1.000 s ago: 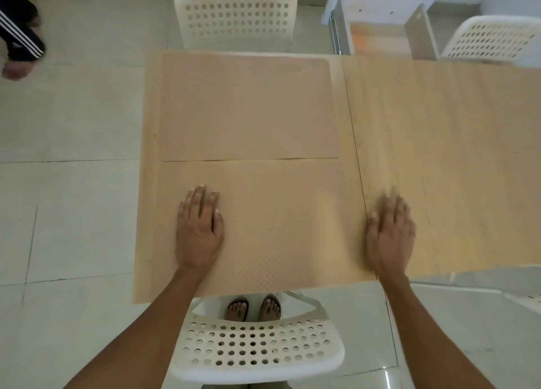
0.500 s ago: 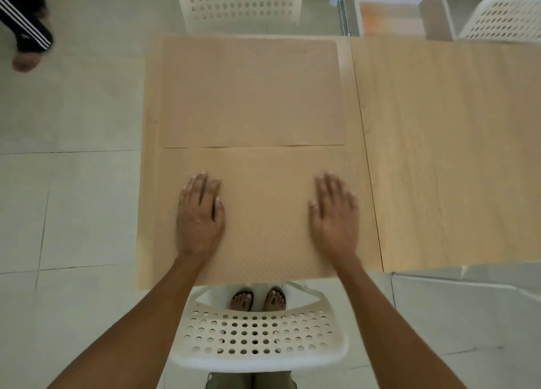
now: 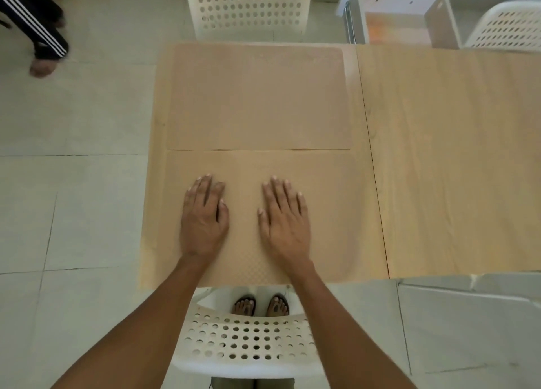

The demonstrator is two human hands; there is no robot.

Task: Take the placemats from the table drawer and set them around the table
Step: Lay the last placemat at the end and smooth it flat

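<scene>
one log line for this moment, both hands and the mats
left hand: flat on near placemat | right hand: flat on same mat | far placemat: laid | drawer: open

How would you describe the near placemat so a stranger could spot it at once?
Start at the wooden table and go to its left half, where two tan mats lie edge to edge. The near placemat lies by the closest white chair. Unlike the far placemat, both hands press on it.

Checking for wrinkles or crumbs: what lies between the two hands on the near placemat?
In the head view, only bare textured surface of the near placemat lies between the left hand and the right hand.
</scene>
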